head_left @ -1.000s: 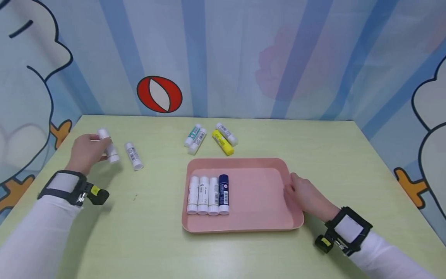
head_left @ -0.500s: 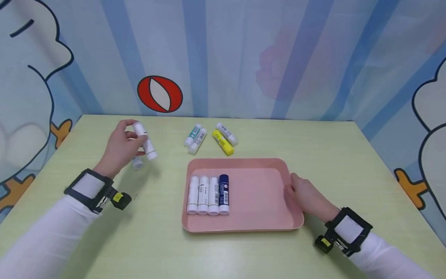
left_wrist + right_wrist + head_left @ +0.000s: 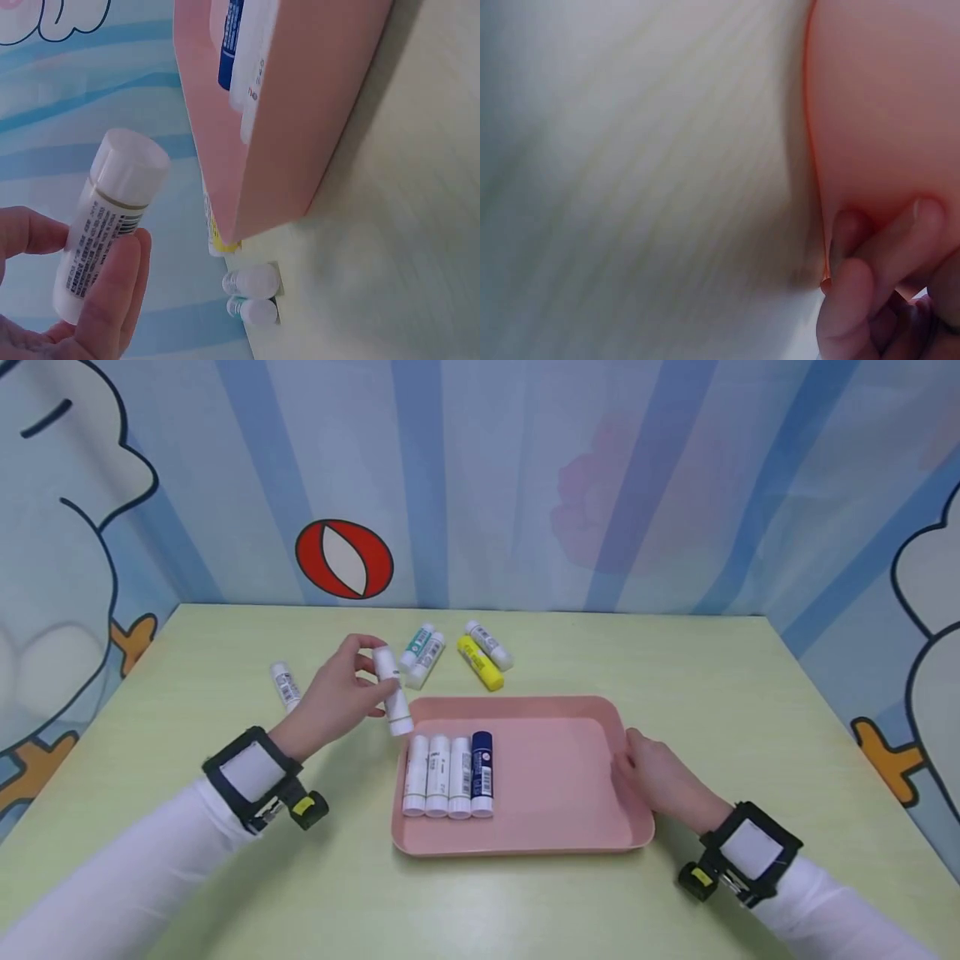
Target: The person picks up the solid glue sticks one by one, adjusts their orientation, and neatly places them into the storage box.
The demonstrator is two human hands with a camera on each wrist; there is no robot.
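My left hand (image 3: 337,693) pinches a white glue stick (image 3: 393,692) between thumb and fingers, tilted, in the air at the back left corner of the pink tray (image 3: 555,777). In the left wrist view the glue stick (image 3: 105,217) shows printed text and a barcode beside the tray wall (image 3: 300,97). My right hand (image 3: 663,777) grips the tray's right rim; in the right wrist view its curled fingers (image 3: 889,255) touch the outer wall. Three white glue sticks (image 3: 438,777) and a dark blue glue stick (image 3: 482,774) lie side by side in the tray's left part.
Behind the tray lie a teal-labelled glue stick (image 3: 416,646), a clear-capped one (image 3: 426,662), a yellow one (image 3: 480,662) and a grey-labelled one (image 3: 490,645). Another white glue stick (image 3: 285,683) lies at the left, partly behind my left wrist. A printed curtain stands behind the table.
My left hand has carried the white glue stick from the table's left side rightward to the tray's back left corner. My right hand and the tray stay put.
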